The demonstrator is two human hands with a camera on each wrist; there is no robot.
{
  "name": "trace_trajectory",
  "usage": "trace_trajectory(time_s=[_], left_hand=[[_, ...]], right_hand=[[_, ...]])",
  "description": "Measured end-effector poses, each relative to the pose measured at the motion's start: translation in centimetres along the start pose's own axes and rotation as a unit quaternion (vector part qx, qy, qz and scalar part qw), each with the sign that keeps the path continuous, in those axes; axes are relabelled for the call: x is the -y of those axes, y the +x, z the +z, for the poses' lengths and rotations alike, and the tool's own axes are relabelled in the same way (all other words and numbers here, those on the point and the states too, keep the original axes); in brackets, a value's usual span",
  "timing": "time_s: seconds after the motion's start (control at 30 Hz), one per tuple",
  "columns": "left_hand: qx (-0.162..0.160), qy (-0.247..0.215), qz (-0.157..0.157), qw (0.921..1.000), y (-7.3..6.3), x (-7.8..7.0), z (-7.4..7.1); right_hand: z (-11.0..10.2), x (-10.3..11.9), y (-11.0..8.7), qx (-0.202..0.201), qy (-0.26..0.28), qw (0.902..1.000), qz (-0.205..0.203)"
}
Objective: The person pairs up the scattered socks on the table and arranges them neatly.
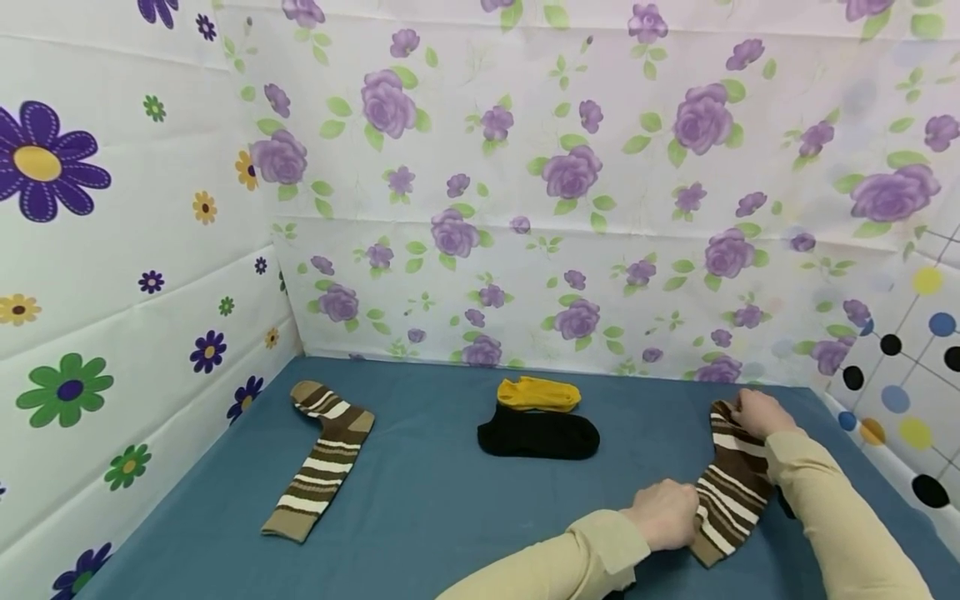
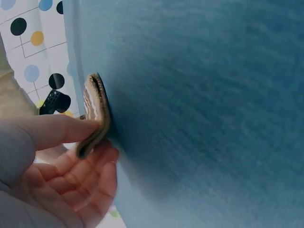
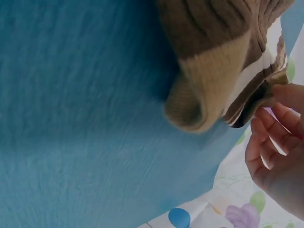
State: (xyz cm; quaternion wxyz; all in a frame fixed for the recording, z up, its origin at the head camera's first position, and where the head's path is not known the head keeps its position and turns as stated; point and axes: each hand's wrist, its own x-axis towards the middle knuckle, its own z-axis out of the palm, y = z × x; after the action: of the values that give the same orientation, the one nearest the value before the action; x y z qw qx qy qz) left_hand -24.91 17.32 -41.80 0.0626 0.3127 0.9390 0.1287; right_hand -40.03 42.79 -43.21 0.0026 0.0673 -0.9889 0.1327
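On the right of the blue cloth, both hands hold a brown, tan and white striped sock (image 1: 733, 492). My left hand (image 1: 663, 512) pinches its tan cuff (image 2: 102, 111) between thumb and fingers, as the left wrist view shows. At the far end my right hand (image 1: 761, 414) pinches the toe, with the tan heel (image 3: 216, 71) hanging folded beside it in the right wrist view. A matching striped sock (image 1: 326, 467) lies flat at the left, toe pointing away. Between them lie a black ankle sock (image 1: 538, 434) and a folded yellow sock (image 1: 538, 393) just behind it.
The blue cloth (image 1: 420, 517) covers the table. A white sheet with purple roses (image 1: 570, 175) hangs behind, flower-printed sheeting (image 1: 67, 275) stands on the left, and dotted sheeting (image 1: 911, 367) on the right.
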Motion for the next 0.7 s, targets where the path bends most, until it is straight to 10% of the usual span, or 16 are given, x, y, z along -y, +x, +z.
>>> trace_trajectory(time_s=[0.7], left_hand=[[-0.130,-0.128,0.038,0.9825,-0.4,0.5,-2.4]], right_hand=[[-4.1,-0.5,-2.7,-0.127,0.031,0.9913,-0.012]])
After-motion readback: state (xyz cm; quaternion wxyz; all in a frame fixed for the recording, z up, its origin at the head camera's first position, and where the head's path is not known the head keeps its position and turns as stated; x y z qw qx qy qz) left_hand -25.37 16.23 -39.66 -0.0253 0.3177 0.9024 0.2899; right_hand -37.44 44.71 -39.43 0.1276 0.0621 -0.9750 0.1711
